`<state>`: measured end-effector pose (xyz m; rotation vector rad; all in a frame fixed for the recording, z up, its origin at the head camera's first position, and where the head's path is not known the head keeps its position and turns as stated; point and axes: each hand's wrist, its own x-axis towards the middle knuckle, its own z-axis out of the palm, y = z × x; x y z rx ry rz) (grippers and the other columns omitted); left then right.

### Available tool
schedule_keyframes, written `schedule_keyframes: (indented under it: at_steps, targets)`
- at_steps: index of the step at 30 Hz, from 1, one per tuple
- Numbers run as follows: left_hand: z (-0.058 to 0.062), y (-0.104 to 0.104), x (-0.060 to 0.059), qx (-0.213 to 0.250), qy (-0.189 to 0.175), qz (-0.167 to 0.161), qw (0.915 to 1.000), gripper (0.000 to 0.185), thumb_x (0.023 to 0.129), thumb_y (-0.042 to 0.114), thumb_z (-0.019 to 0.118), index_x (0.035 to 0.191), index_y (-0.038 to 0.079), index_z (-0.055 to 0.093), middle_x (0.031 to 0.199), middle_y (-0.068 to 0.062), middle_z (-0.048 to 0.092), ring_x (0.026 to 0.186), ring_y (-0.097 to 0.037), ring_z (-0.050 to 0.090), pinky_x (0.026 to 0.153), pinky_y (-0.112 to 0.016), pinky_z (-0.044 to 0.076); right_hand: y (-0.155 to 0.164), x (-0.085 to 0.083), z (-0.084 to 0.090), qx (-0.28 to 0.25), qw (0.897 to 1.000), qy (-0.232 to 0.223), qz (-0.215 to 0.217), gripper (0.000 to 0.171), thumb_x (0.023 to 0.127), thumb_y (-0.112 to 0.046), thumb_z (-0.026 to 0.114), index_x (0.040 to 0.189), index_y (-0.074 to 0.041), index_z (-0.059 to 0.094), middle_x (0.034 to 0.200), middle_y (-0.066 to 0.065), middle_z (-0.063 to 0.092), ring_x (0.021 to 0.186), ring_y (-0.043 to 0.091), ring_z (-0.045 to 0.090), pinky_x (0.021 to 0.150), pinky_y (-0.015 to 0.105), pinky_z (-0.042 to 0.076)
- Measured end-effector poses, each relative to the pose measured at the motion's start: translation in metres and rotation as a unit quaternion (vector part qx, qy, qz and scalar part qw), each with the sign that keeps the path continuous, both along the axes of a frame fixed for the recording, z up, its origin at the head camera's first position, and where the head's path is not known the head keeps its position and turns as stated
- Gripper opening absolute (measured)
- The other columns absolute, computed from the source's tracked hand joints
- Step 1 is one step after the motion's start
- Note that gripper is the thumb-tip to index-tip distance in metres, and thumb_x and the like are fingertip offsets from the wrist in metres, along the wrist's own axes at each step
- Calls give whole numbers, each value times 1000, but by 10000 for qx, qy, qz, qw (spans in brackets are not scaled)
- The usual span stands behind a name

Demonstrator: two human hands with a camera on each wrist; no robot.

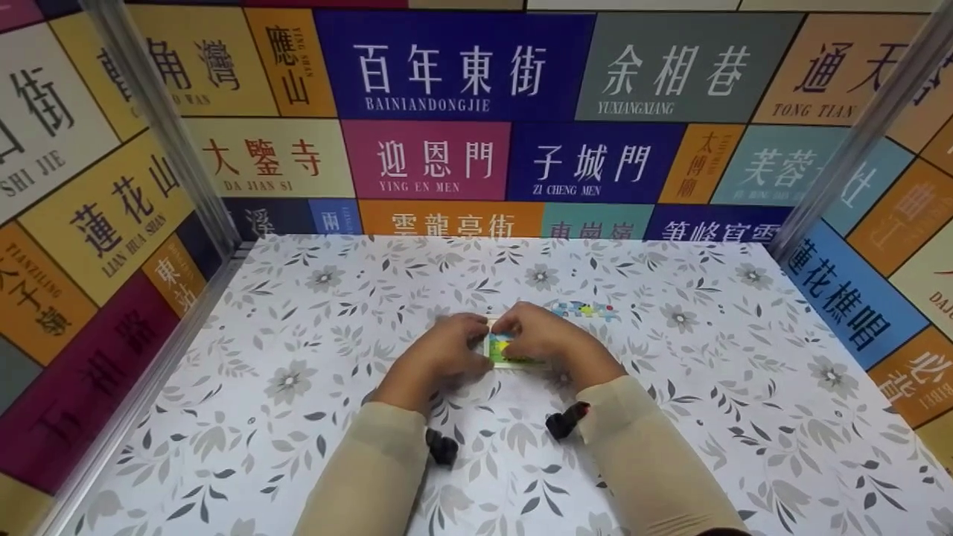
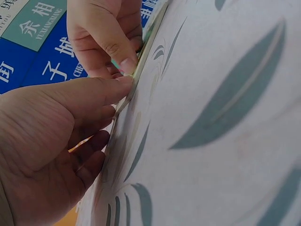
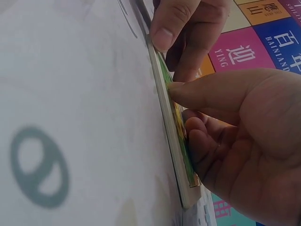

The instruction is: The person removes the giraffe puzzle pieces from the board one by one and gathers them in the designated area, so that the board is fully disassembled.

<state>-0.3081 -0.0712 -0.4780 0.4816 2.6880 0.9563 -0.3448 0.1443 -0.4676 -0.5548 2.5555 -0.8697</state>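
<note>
A small framed jigsaw board (image 1: 514, 365) with a pale rim and a green, yellow and blue picture lies flat on the table. At its left side, my left hand (image 1: 452, 346) grips the rim, the thumb (image 2: 110, 88) at the near corner. My right hand (image 1: 542, 333) is over the picture, its thumb (image 3: 188, 94) touching the surface and its other fingers bent against it. Whether a loose piece is between them is hidden. Behind the right hand lie several joined or close-set jigsaw pieces (image 1: 584, 310) in blue, yellow and red.
A white cloth with grey leaves and flowers covers the table (image 1: 298, 447). Panels with coloured street-name blocks (image 1: 461, 67) stand at the back and both sides, with metal corner posts (image 1: 160, 112). Small black devices (image 1: 563, 421) sit at both wrists.
</note>
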Motion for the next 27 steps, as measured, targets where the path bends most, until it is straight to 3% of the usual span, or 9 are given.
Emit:
schedule_keyframes:
  at_steps: [4,7,16,22,27]
  targets:
    - [0,1,-1,-57,-214,153,9996,63,89,28,85,148,15,66,165,-2,51,156,-29,44,132,-49,32,-1,1,0,-14,10000,43,-79,39,87,-7,79,124,-18,79,130,5,69,120,26,64,107,48,53]
    - [1,2,-1,-59,-331,218,9992,61,89,28,85,147,18,67,165,0,51,157,-28,44,132,-50,32,-1,2,0,-52,9999,80,-29,46,88,-7,78,133,-17,76,135,6,71,127,27,64,112,49,53]
    - [2,1,0,-31,-209,69,9998,59,90,25,84,146,16,68,163,-3,53,154,-29,47,131,-49,34,-2,2,-2,-9,9999,-105,-101,53,86,-5,74,138,-17,74,140,6,72,135,27,63,118,50,49]
    - [2,1,-2,47,-367,130,9992,62,89,26,84,147,15,66,165,-3,51,156,-30,44,132,-50,32,-3,0,-2,75,9996,-184,-194,48,86,-7,76,133,-18,75,136,4,71,128,25,63,114,48,51]
    - [-1,0,-4,45,-120,-19,9999,59,88,27,83,144,14,69,161,-5,56,152,-29,49,129,-48,38,-1,1,-3,-179,9998,-67,10,48,87,-5,76,134,-13,73,138,9,69,129,29,63,112,50,52]
